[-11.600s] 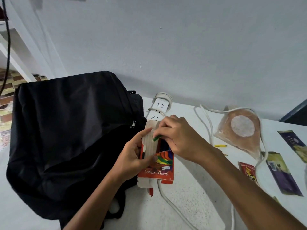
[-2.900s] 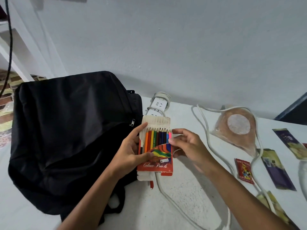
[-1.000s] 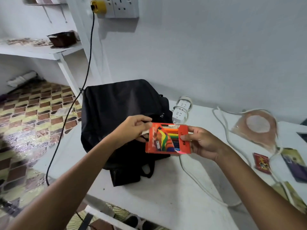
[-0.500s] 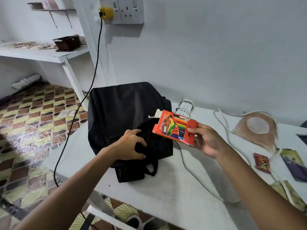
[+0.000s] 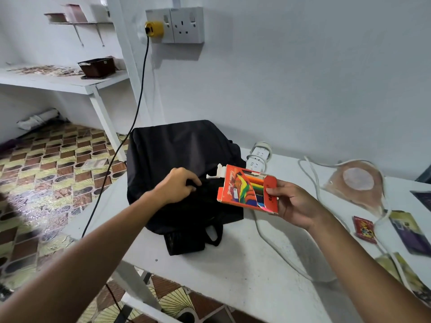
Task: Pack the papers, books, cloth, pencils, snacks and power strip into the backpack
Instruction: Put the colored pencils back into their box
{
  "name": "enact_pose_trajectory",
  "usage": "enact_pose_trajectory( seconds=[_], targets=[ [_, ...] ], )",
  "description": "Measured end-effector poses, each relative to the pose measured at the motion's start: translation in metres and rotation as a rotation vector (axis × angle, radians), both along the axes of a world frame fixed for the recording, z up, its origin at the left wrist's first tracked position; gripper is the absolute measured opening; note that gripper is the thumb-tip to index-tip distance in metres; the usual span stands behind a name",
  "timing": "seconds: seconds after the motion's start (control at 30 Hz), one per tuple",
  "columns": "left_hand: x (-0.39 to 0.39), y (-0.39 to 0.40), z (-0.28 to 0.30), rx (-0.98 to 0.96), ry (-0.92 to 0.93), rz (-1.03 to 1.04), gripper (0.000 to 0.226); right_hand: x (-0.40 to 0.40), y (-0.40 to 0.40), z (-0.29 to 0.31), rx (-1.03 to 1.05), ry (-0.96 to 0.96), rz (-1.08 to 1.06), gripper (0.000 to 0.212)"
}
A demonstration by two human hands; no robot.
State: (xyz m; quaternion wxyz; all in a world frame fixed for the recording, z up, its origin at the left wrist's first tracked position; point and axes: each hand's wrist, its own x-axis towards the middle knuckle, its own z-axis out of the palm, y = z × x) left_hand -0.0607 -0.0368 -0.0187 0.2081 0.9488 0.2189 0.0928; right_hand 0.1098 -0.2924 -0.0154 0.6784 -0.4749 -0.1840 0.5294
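Backpack (image 5: pixel 182 164), black, lies on the white worktop (image 5: pixel 233 271) toward its left end, one strap loop and a dark end hanging toward the near edge. Left hand (image 5: pixel 177 186) rests on the bag's upper face, fingers (image 5: pixel 193 183) curled into the black fabric, gripping a fold or the mouth edge; which of the two cannot be told. Right hand (image 5: pixel 293 203) holds a red pencil box (image 5: pixel 248 191) in the air just right of the bag, thumb on the front panel, the other fingers behind it. Box tilted, its white end flap open and pointing at the bag; coloured pencils show through the cut-out window. Right of the hand, flat on the worktop: a small red packet (image 5: pixel 364 229), a purple packet (image 5: pixel 412 231), a yellowish packet (image 5: pixel 401 271) nearer the edge, another dark one partly cut off at the right border. A white cord (image 5: pixel 275 248) loops across the worktop past these. Farther back, a clear pouch (image 5: pixel 356 183) with brownish contents and a round pale patch. White power strip (image 5: pixel 257 157) lies behind the box, near the wall, just beside the bag's right side. On the wall above, a double socket (image 5: pixel 179 25) with a yellow plug (image 5: pixel 154 29); its black cable (image 5: pixel 130 127) drops left of the bag to the patterned tile floor. Far left, a shelf (image 5: pixel 58 78) carrying a dark tray (image 5: pixel 96 66).
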Motion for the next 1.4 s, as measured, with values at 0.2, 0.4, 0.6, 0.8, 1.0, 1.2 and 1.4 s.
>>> enact_pose_trajectory(
  seconds=[0.2, 0.4, 0.6, 0.8, 1.0, 1.2, 1.4],
  targets=[
    [0.024, 0.035, 0.087, -0.07, -0.227, 0.125, 0.021, -0.008, 0.016, 0.005, -0.009, -0.061, 0.171, 0.066],
    [0.041, 0.06, 0.162, 0.029, -0.285, 0.071, 0.024, -0.026, 0.059, 0.022, -0.088, 0.011, 0.015, 0.034],
    [0.048, 0.064, 0.192, 0.139, -0.338, -0.019, 0.024, -0.04, 0.118, 0.041, -0.224, 0.069, -0.189, 0.016],
    [0.052, 0.073, 0.209, 0.16, -0.425, -0.044, 0.026, -0.043, 0.181, 0.043, -0.254, 0.131, -0.434, 0.02],
    [0.057, 0.083, 0.218, 0.175, -0.521, -0.031, 0.029, -0.044, 0.228, 0.036, -0.24, 0.116, -0.621, 0.028],
    [0.059, 0.088, 0.219, 0.165, -0.532, -0.062, 0.03, -0.057, 0.24, 0.033, -0.213, 0.13, -0.621, 0.027],
    [0.064, 0.09, 0.22, 0.144, -0.541, -0.072, 0.03, -0.07, 0.248, 0.031, -0.198, 0.148, -0.569, 0.029]
  ],
)
